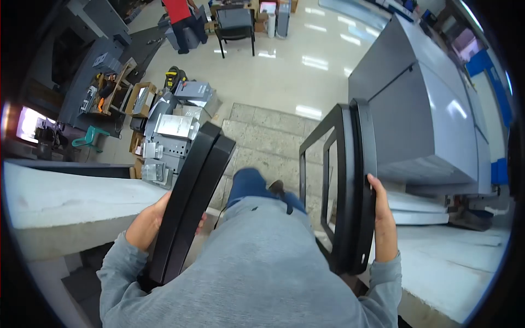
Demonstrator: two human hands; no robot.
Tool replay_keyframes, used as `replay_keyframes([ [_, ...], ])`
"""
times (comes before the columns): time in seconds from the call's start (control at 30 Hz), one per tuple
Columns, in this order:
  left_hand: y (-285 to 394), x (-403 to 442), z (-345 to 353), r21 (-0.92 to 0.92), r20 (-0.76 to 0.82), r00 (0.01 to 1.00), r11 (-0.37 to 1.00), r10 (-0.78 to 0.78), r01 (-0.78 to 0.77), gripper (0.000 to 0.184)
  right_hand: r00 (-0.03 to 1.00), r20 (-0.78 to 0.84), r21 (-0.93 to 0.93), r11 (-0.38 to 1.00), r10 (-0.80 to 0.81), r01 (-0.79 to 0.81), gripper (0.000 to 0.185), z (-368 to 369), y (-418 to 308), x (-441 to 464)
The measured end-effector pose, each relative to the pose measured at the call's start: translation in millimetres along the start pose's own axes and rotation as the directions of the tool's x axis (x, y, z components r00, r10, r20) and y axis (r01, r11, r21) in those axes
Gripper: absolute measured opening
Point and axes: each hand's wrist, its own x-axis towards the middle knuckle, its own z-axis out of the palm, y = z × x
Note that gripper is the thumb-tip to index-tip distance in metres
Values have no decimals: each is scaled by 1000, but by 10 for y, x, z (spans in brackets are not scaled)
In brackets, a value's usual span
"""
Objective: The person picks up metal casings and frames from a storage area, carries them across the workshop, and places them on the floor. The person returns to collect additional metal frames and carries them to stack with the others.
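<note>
My left hand (155, 214) is closed around a pair of long black frame-like pieces (191, 202), seen edge-on and tilted. Its fingertips show on the inner side of the pieces. On the other side, my right hand (383, 213) grips black rectangular frames (355, 191) from their outer edge, with the thumb near the top of the grip. Through their large openings the floor is visible. Two pieces seem to lie against each other in each hand. The fingers behind the right-hand frames are mostly hidden.
Speckled stone steps (265, 131) lie below me, between white-topped side walls (71, 199). At right stands a large grey cabinet (404, 93). Boxes and metal parts (175, 126) are piled at left. Farther off are a black chair (235, 30) and a person in red (178, 11).
</note>
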Motion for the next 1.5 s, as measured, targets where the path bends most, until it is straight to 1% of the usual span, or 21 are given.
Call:
replay_keyframes([
  [0.03, 124, 96, 27, 51, -76, 997, 999, -3, 7, 69, 993, 67, 14, 995, 97, -98, 39, -76, -28, 128],
  [0.13, 449, 361, 155, 59, -58, 997, 997, 46, -42, 71, 1000, -18, -8, 1000, -13, 13, 38, -100, -80, 467],
  [0.17, 606, 436, 202, 73, -43, 998, 997, 39, -36, 70, 1000, -2, -17, 1000, -18, 18, 39, -164, -121, 598],
  [0.27, 943, 689, 243, 92, -29, 1000, 996, 2, 0, 69, 999, -38, 22, 999, 27, -27, 39, -195, -286, 871],
  [0.33, 1225, 943, 263, 90, -32, 999, 996, 9, -6, 68, 999, -10, 13, 999, 50, -49, 40, -247, -439, 1124],
  [0.37, 1328, 1082, 211, 105, -8, 1000, 994, -20, 21, 68, 997, -2, 10, 997, 77, -77, 41, -283, -434, 1217],
  [0.43, 1617, 1440, 83, 142, 52, 997, 988, -65, 57, 68, 998, -55, -13, 1000, 23, -24, 42, -308, -442, 1489],
  [0.57, 2154, 2112, -104, 148, 57, 996, 987, -65, 55, 64, 989, -147, -25, 999, -30, 26, 44, -306, -515, 2169],
  [0.67, 2570, 2506, -137, 96, 50, 993, 991, -103, 98, 61, 974, -227, -54, 998, -1, -11, 45, -294, -599, 2633],
  [0.73, 2764, 2793, -289, 114, 20, 991, 985, -130, 127, 59, 958, -285, -53, 997, 41, -58, 46, -345, -687, 2898],
  [0.77, 2925, 2933, -294, 141, 7, 991, 981, -134, 131, 58, 963, -264, -58, 996, 46, -63, 46, -330, -798, 3042],
  [0.87, 3311, 3172, -167, 46, -19, 977, 976, -214, 214, 56, 967, -249, -50, 996, 62, -77, 46, -301, -949, 3207],
  [0.97, 3717, 3499, -21, 130, 62, 981, 976, -182, 173, 53, 965, -261, -50, 997, 36, -51, 45, -338, -1118, 3528],
  [1.07, 4088, 3912, -14, 99, 15, 966, 962, -259, 256, 51, 962, -273, -93, 995, 11, -38, 45, -395, -1281, 3958],
  [1.17, 4454, 4344, 65, 124, -129, 973, 971, -189, 205, 51, 952, -303, -89, 994, 37, -67, 44, -491, -1360, 4506],
  [1.27, 4825, 4957, -92, 109, -157, 967, 970, -199, 217, 50, 978, -208, -86, 996, 15, -34, 45, -659, -1343, 5212],
  [1.3, 4941, 5158, -83, 131, -188, 969, 974, -161, 187, 49, 969, -244, -147, 989, -32, -5, 45, -801, -1270, 5497],
  [1.33, 5046, 5337, -15, 136, -182, 972, 976, -146, 172, 48, 957, -267, -297, 954, -117, 34, 43, -901, -1229, 5754],
  [1.4, 5276, 5571, 164, 135, -184, 975, 979, -126, 152, 48, 974, -226, -70, 996, 31, -48, 40, -735, -1336, 6086],
  [1.43, 5367, 5741, 43, 86, -133, 975, 978, -177, 190, 49, 956, -233, 3, 984, 176, -180, 39, -574, -1511, 6098],
  [1.5, 5653, 5979, -51, 90, -24, 984, 980, -177, 178, 50, 966, -251, -52, 995, 71, -86, 39, -624, -1534, 6495],
])
